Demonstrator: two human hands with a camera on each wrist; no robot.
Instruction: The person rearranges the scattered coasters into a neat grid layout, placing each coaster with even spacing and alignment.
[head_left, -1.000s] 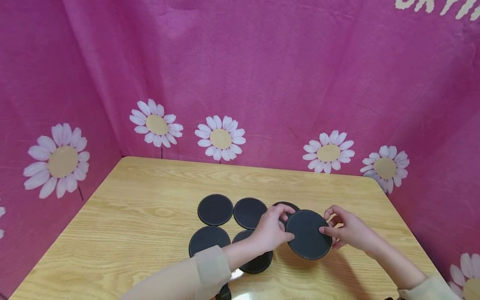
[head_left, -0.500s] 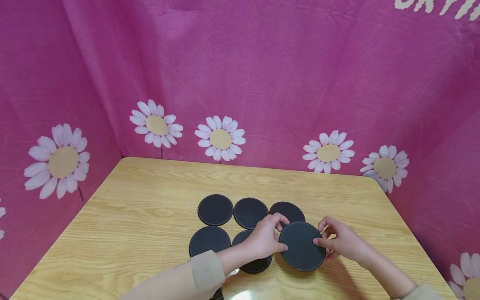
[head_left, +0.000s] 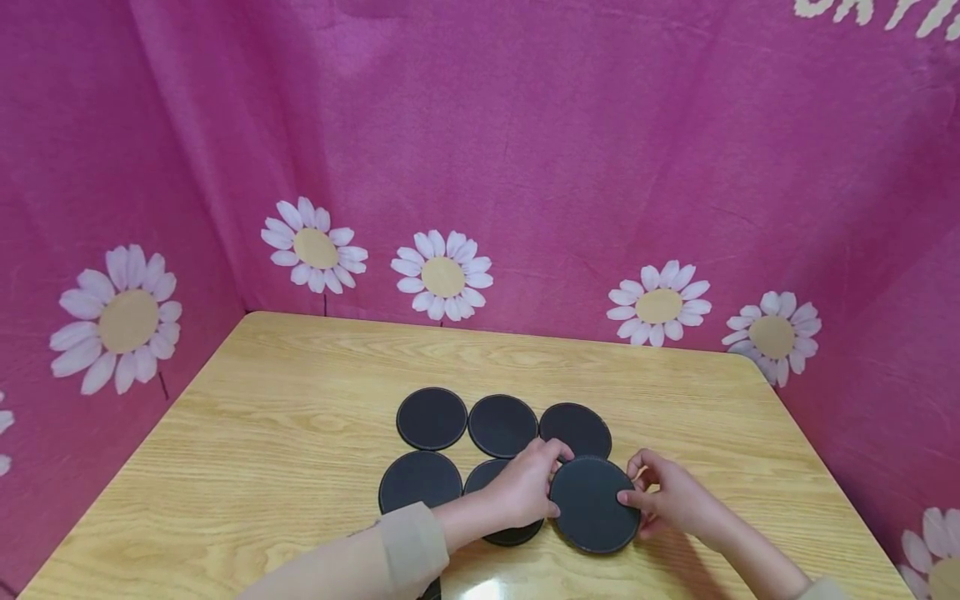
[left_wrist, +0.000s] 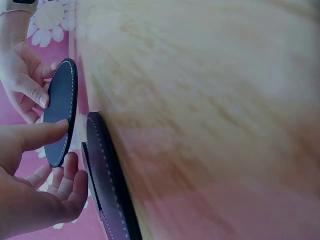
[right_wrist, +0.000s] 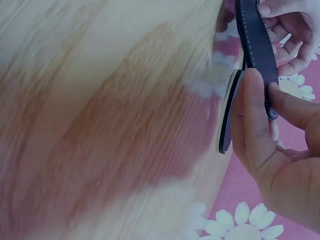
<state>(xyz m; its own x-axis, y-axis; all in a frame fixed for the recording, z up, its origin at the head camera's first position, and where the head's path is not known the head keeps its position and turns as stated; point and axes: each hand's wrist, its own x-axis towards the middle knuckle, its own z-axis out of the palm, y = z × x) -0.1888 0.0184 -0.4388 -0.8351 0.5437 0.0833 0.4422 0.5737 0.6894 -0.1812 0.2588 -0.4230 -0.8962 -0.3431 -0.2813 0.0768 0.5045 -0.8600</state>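
Both hands hold one round black coaster [head_left: 594, 507] with stitching along its edge, low over the table at the right end of the front row. My left hand [head_left: 525, 486] has its thumb and fingertips at the left rim. On the opposite side my right hand [head_left: 670, 497] pinches the rim, thumb on the upper face. In the left wrist view the held coaster [left_wrist: 61, 92] stands apart from the tabletop. Beside it lies another coaster [head_left: 504, 525], partly hidden by the left hand and forearm. The far-row right coaster [head_left: 576, 427] sits just behind the held one.
Two more coasters lie in the far row, one at the left [head_left: 431, 418] and one in the middle [head_left: 502, 425]. The front-left coaster [head_left: 420, 482] is partly behind the left sleeve [head_left: 416, 537]. A pink flowered cloth [head_left: 510, 167] encloses the wooden table [head_left: 300, 433].
Both hands have brought the held coaster toward the person, slightly left and lower. The far-row right coaster, largely covered before, now shows almost whole.
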